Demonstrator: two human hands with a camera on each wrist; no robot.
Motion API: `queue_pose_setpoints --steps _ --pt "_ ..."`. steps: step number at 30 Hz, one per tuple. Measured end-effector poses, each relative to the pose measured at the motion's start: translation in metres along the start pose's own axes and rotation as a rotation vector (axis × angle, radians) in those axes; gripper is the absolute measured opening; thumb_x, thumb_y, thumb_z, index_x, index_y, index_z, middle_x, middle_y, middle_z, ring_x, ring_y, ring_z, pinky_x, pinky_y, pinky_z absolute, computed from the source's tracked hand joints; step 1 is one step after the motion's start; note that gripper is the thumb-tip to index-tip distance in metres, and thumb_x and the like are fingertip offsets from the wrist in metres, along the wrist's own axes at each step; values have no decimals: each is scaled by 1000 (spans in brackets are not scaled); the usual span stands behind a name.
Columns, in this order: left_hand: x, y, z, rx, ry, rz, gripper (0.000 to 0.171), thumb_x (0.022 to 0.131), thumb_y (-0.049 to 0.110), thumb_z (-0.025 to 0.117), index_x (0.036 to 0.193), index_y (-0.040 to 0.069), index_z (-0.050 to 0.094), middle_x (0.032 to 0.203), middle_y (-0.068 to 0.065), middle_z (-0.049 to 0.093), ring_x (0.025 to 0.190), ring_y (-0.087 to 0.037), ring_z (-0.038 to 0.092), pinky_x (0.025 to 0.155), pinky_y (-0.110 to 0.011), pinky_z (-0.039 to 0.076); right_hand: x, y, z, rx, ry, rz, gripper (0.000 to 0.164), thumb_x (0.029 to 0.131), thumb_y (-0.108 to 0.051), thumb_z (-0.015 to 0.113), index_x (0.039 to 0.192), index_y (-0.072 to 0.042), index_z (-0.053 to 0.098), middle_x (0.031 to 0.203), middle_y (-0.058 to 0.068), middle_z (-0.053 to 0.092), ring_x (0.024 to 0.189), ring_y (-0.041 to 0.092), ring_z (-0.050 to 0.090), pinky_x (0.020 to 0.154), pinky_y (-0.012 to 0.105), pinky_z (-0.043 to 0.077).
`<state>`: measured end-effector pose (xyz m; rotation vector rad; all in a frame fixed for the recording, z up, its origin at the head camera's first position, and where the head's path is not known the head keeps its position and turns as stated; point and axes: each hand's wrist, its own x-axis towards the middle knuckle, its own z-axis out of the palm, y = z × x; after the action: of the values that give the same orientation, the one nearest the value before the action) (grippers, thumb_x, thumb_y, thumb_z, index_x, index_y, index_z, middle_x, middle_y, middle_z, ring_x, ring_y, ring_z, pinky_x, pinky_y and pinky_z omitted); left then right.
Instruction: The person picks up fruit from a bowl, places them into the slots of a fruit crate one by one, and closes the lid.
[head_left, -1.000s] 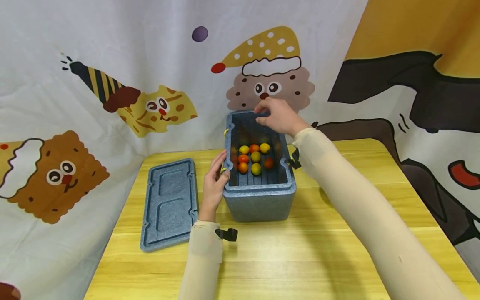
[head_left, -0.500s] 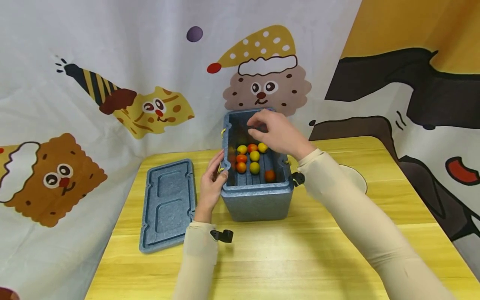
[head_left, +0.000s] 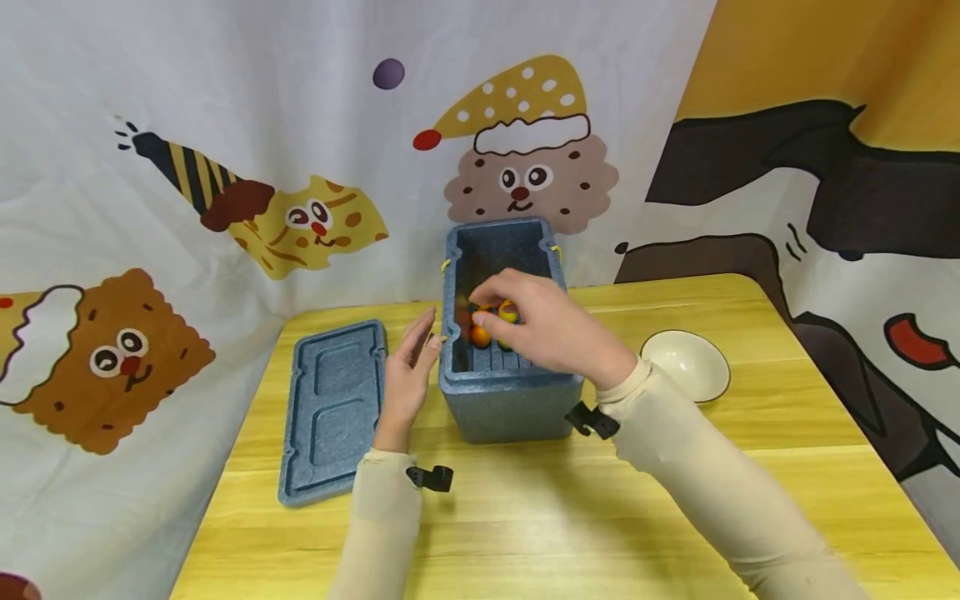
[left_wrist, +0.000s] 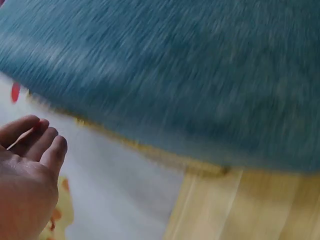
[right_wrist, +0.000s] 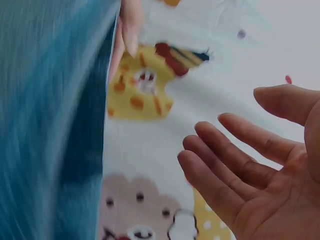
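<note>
A grey-blue foam box (head_left: pixel 517 412) stands lidless in the middle of the table. Inside it are several small round fruits, an orange-red one (head_left: pixel 481 337) and a yellow one (head_left: pixel 508 312) among those showing; my right hand covers others. That right hand (head_left: pixel 551 327) hovers over the box, fingers loosely bent; the right wrist view shows nothing between thumb and fingers. To the left of the box, my left hand (head_left: pixel 407 379) is held with fingers extended, close to its side wall. A gap separates it from the box (left_wrist: pixel 165 75) in the left wrist view.
The box's lid (head_left: pixel 330 408) lies flat at the left. A white bowl (head_left: pixel 686 367) with a dark rim sits to the right of the box, partly behind my right sleeve. A patterned cloth (head_left: pixel 300 125) hangs behind the wooden table (head_left: pixel 517 533).
My right hand has come down and nearer, from the box's far end to above the fruits. My left hand has drawn off the rim to the left. The bowl is now uncovered.
</note>
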<state>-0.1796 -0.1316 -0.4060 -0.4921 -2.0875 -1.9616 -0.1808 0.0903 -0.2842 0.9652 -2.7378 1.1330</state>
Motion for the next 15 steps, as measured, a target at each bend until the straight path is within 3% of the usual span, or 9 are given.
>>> queue_pose_setpoints --steps 4,10,15 --pt "-10 2 -30 100 94 -60 40 102 1 47 139 -13 45 140 -27 47 132 -39 42 102 -31 37 -4 -12 26 87 7 -38 24 98 -23 61 118 -12 68 109 -3 63 97 11 59 85 34 48" --pt "-32 -26 -98 290 248 -199 40 102 11 51 141 1 53 137 -13 54 128 -24 48 97 -21 38 -7 -20 81 274 -4 -63 26 100 -20 57 123 -10 65 119 1 62 107 13 59 91 29 47" --pt "-54 -37 -149 372 352 -347 42 102 12 50 143 0 50 142 -14 51 131 -22 44 97 -18 36 -2 -18 136 497 -58 -60 34 101 -20 57 133 -9 58 130 0 57 121 12 53 98 26 42"
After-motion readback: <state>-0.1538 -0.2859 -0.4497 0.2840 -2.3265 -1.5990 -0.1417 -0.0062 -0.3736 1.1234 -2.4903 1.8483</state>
